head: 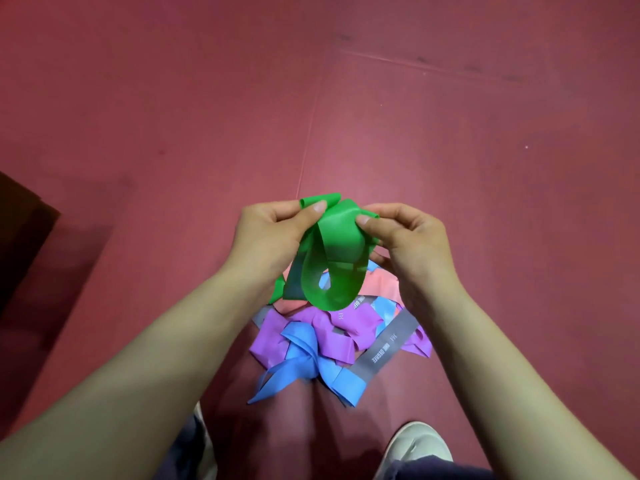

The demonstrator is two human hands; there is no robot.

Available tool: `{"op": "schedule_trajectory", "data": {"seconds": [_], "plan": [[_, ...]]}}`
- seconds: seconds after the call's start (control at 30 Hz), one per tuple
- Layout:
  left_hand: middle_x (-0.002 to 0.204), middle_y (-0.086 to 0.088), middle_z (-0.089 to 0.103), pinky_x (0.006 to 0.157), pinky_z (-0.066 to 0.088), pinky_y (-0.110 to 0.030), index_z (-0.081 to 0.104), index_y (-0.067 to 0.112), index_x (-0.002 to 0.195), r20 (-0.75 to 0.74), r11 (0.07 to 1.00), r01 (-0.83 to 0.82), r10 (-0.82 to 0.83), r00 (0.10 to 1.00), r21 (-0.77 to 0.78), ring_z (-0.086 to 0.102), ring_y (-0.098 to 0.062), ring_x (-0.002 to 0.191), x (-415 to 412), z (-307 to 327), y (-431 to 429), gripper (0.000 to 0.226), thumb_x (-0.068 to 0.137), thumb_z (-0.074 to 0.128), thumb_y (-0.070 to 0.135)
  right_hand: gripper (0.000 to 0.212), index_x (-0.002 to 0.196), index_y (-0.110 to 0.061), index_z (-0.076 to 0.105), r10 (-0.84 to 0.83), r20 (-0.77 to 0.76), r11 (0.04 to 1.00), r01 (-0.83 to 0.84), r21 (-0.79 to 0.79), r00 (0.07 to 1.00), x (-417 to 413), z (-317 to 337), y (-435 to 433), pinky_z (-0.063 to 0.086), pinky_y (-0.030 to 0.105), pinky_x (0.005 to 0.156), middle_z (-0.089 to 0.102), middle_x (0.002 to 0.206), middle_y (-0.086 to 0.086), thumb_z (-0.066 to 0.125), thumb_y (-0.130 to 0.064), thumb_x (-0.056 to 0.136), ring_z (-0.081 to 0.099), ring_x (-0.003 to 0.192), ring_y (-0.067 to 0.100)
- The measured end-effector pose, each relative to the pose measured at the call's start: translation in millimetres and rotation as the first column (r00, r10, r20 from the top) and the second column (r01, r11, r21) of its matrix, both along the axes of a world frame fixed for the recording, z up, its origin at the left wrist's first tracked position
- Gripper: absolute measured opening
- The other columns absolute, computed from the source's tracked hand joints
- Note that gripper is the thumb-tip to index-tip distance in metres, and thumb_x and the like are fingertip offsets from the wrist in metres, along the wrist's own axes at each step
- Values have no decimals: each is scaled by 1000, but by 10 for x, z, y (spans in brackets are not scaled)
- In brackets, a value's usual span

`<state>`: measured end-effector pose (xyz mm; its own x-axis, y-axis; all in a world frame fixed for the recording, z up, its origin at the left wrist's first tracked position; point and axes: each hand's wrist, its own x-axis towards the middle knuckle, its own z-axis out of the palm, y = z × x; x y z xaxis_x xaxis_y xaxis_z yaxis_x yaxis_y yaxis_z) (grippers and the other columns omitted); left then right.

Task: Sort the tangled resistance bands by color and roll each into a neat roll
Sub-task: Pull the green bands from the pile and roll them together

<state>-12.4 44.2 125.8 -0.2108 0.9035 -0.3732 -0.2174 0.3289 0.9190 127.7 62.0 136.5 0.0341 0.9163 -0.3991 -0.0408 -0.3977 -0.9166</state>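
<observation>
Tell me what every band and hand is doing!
green band: held up above the pile, looped, unrolled.
left hand: pinches the green band's top.
right hand: pinches the green band's top.
purple band: on the floor, tangled in the pile.
blue band: on the floor, twisted, tangled.
grey band: on the floor, tangled, unrolled.
pink band: on the floor, partly hidden under others.

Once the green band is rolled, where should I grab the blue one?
On the blue band, pinch the loose tail at its near-left end, coming from your left: it lies free on the mat, while its middle bunches against the purple band.
</observation>
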Motion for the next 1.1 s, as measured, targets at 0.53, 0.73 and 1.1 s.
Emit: {"op": "schedule_trajectory", "data": {"seconds": [0.53, 0.73, 1.1], "plan": [[73, 1, 75, 60, 58, -22, 70, 7, 99, 235, 971, -217, 234, 943, -98, 69, -7, 62, -157, 10, 132, 13, 91, 60, 6, 30, 92, -10, 68, 300, 186, 945, -266, -190, 936, 71, -55, 3, 43, 6, 50, 71, 79, -3, 47, 11, 88, 60, 61, -5], [71, 1, 74, 55, 58, -24, 71, 9, 97, 203, 968, -239, 251, 946, -84, 67, -9, 59, -127, 0, 137, 12, 91, 61, 8, 22, 104, -3, 70, 415, -3, 906, -413, -89, 910, 26, -21, -34, 46, 6, 58, 74, 85, 1, 60, 6, 86, 66, 67, -3], [92, -6, 72, 89, 55, -45, 72, 25, 78, -160, 959, -281, 285, 945, 50, 61, -17, 83, -194, -63, 123, 19, 90, 65, 11, 31, 85, -24, 72, -4, 446, 957, -126, 261, 895, 71, -67, 34, 49, 20, 55, 67, 66, 3, 57, 4, 85, 57, 54, 6]]}}
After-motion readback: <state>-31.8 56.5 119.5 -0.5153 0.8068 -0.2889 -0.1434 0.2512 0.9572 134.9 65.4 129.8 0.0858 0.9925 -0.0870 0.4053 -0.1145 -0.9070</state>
